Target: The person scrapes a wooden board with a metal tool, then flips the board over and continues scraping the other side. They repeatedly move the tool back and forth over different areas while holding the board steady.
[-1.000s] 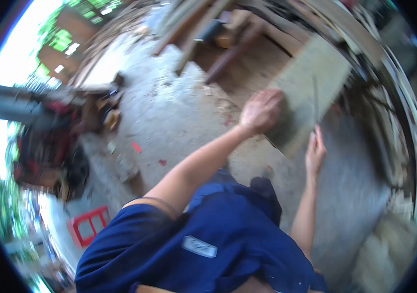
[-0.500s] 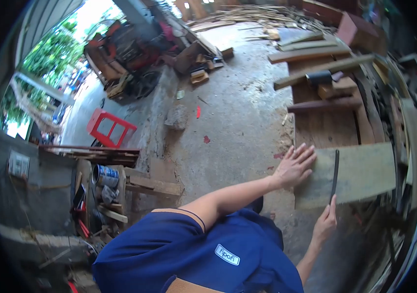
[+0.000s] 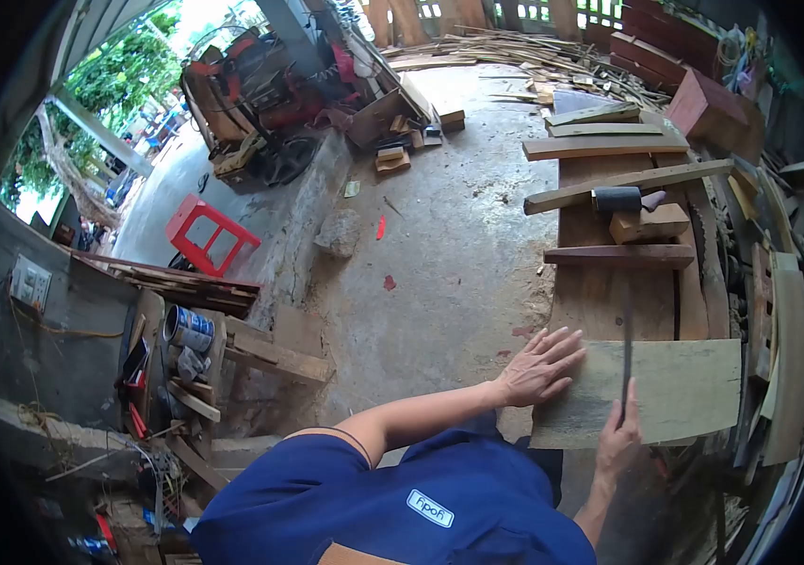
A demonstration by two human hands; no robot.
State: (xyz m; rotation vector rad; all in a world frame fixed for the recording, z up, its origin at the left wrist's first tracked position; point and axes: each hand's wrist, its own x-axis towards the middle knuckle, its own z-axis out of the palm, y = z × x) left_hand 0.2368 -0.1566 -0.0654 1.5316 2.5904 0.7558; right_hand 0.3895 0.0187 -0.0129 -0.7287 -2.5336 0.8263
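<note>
A pale, flat board (image 3: 675, 386) lies across the near end of the brown wooden bench (image 3: 600, 306). My left hand (image 3: 541, 367) rests flat on the board's left end with its fingers stretched out. The fingers of my right hand (image 3: 620, 435) are closed around the near end of a long, thin, dark tool (image 3: 627, 363), over the board's near edge. The tool points away from me across the board and reaches past its far edge; it is slightly blurred, and its exact kind cannot be made out.
On the bench lie a reddish wood bar (image 3: 618, 256), a wood block (image 3: 651, 224) beside a black cylindrical object (image 3: 617, 199), and long planks. A red stool (image 3: 213, 235) is at left, near a paint can (image 3: 189, 327). Scrap wood lines the right side.
My right hand has moved forward with the dark tool, whose tip now passes the board's far edge. My left hand stays on the board. The camera view has shifted, so the bench appears lower.
</note>
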